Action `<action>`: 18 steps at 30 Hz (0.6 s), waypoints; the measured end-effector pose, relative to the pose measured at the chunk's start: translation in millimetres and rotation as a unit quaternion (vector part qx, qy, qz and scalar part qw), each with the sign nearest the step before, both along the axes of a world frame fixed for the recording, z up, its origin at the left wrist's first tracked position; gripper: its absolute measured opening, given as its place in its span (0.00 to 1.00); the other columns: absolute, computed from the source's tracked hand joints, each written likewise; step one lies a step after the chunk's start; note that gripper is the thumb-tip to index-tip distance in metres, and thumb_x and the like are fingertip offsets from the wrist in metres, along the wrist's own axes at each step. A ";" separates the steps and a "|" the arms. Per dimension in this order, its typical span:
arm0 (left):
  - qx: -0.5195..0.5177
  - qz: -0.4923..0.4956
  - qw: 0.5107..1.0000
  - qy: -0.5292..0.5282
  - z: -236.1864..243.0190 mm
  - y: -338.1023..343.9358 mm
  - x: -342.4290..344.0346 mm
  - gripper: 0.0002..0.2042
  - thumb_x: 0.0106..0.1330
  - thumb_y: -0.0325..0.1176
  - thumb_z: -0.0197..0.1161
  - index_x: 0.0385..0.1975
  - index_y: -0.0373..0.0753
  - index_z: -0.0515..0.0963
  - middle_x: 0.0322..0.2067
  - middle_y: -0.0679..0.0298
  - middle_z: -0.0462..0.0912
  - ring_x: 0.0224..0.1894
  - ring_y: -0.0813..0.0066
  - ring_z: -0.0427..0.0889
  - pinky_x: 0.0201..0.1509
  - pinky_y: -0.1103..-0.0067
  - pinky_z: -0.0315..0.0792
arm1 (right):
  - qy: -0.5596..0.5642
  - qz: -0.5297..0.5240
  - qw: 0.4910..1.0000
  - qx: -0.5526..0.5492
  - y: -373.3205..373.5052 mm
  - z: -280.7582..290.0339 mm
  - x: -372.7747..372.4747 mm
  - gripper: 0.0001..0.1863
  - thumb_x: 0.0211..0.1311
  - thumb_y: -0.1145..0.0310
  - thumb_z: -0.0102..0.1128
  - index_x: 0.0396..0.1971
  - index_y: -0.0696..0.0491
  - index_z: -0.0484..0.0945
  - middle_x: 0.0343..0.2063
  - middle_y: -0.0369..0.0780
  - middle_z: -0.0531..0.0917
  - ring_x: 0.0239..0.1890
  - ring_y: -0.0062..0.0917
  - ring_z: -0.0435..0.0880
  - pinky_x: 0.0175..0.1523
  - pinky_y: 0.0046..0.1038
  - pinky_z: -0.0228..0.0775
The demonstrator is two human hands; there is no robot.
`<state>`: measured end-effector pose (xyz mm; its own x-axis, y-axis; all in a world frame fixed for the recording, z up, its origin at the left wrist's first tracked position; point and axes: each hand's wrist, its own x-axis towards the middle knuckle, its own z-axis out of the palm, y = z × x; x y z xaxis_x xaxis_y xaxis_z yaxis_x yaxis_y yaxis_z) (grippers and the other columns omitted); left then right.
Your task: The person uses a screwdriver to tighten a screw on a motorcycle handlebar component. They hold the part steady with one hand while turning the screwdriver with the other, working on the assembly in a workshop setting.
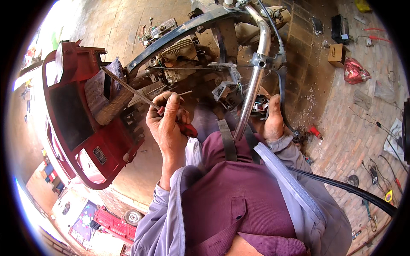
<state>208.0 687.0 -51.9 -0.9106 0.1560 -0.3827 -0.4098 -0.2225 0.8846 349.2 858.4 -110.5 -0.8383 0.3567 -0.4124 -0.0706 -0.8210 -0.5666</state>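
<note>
My left hand point(166, 119) is closed around a screwdriver with a red handle point(188, 129); its long thin shaft point(132, 90) points up and to the left. A second thin rod point(185, 92) shows beside the fingers; I cannot tell what it belongs to. My right hand point(274, 121) is just right of the shiny metal handlebar point(253, 87), thumb up. Against it sits a small black-and-white part with wires point(260, 105), seemingly gripped, though most fingers are hidden. Left of the handlebar, a grey metal housing point(228, 94) is close to my knees.
A dark curved frame tube point(171, 39) and an engine point(177, 53) lie ahead. A red vehicle cab point(70, 111) stands left. On the brick floor at right are a black battery-like box point(340, 28), a cardboard box point(337, 55), a red bag point(356, 71) and several tools and cables.
</note>
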 end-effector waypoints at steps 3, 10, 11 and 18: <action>-0.002 0.012 1.000 -0.017 -6.3 -4.8 2.7 0.07 0.65 0.29 0.67 0.37 0.33 0.77 0.25 0.65 0.78 0.16 0.83 0.69 0.20 0.84 0.64 | 0.006 0.008 1.000 -0.007 -0.8 -7.6 1.6 0.40 0.63 0.34 0.49 0.58 0.57 0.70 0.41 0.42 0.82 0.40 0.33 0.84 0.46 0.40 0.79; -0.015 0.013 0.999 -0.027 -12.2 -10.7 6.2 0.06 0.66 0.29 0.65 0.36 0.34 0.77 0.26 0.64 0.78 0.16 0.83 0.69 0.19 0.84 0.64 | -0.036 -0.041 0.995 -0.086 -3.2 -14.7 4.8 0.40 0.61 0.31 0.50 0.52 0.57 0.74 0.38 0.42 0.83 0.38 0.35 0.84 0.45 0.40 0.78; -0.022 0.013 0.999 -0.022 -12.7 -11.5 6.0 0.05 0.68 0.29 0.63 0.36 0.35 0.76 0.26 0.64 0.78 0.16 0.83 0.69 0.18 0.84 0.63 | -0.060 -0.044 0.993 -0.086 -3.3 -14.9 5.9 0.40 0.61 0.32 0.51 0.51 0.56 0.75 0.37 0.42 0.83 0.38 0.36 0.84 0.46 0.41 0.78; -0.001 -0.015 0.998 -0.069 -23.7 -26.3 -3.0 0.05 0.67 0.29 0.64 0.37 0.35 0.76 0.28 0.63 0.79 0.16 0.82 0.69 0.18 0.83 0.64 | -0.052 -0.031 0.991 -0.120 -1.2 -14.1 3.1 0.40 0.60 0.30 0.49 0.53 0.54 0.74 0.38 0.41 0.81 0.37 0.37 0.81 0.45 0.43 0.74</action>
